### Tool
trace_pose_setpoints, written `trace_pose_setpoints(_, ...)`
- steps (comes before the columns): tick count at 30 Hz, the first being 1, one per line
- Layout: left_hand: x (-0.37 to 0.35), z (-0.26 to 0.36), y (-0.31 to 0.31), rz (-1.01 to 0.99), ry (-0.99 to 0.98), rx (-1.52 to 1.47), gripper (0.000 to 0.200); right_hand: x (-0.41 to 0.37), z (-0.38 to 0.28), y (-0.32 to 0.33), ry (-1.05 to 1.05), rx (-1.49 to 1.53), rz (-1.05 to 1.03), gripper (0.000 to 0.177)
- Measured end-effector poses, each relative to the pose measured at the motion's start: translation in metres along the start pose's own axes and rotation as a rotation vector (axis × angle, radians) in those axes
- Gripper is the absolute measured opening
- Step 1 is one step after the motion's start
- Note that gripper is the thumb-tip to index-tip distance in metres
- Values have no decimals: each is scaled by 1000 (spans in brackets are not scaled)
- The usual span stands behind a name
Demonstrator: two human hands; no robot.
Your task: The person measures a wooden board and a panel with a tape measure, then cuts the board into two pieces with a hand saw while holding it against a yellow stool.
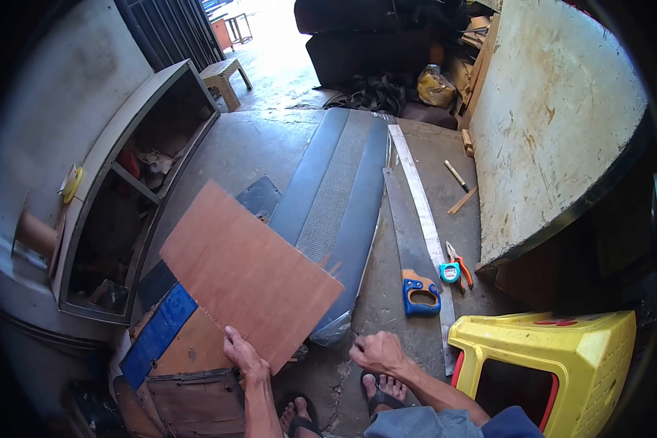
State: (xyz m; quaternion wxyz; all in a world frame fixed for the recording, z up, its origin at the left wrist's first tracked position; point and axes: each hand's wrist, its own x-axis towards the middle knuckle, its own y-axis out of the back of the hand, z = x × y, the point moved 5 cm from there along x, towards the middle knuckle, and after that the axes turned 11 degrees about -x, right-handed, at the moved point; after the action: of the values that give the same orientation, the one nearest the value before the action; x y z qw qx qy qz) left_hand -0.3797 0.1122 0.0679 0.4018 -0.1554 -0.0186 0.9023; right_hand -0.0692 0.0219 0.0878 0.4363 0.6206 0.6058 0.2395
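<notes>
My left hand [245, 353] grips the lower edge of a reddish-brown plywood board [248, 270], which is tilted above the floor. To the right, my right hand [379, 352] is closed in front of my foot, away from the board; what it holds, if anything, is hidden. Behind the board lies a long blue-grey padded panel [332, 182]. A handsaw with a blue and orange handle [421, 293] rests beside a long metal straightedge [420, 197]. Near them are a teal tape measure [450, 273] and orange-handled pliers [460, 266].
A yellow plastic stool [540, 339] stands at the lower right, below a large pale board [555, 131]. A glass-fronted cabinet [142, 190] is at left. A marker [456, 176] and a wood sliver [463, 200] lie on the floor. Wood pieces [197, 405] lie lower left.
</notes>
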Motion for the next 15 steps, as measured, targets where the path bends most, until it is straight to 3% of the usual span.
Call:
trace_pose_setpoints(2,7,19,1,28,-28,-81,43,-16,9,-38,135,-257,-646,35)
trace_pose_setpoints(3,13,29,4,47,-50,-152,46,-17,17,-43,143,-254,-642,35)
trace_pose_setpoints(5,22,42,5,8,-46,-164,46,-3,27,-31,116,-297,-393,37)
trace_pose_setpoints(7,16,50,2,-82,-30,-104,51,32,12,11,98,79,-198,44)
trace_pose_setpoints(9,13,42,-1,-164,-38,-81,51,60,2,39,64,630,152,47)
trace_pose_setpoints(10,11,38,-5,-235,-50,-66,50,70,-8,59,60,629,162,47)
trace_pose_setpoints(12,7,32,-12,-292,-49,-38,50,76,-35,89,134,921,-89,47)
trace_pose_setpoints(13,3,31,-15,-340,-51,-7,49,77,-34,87,142,919,-92,47)
trace_pose_setpoints(15,0,30,-20,-333,-6,-41,49,78,-34,77,249,606,-65,49)
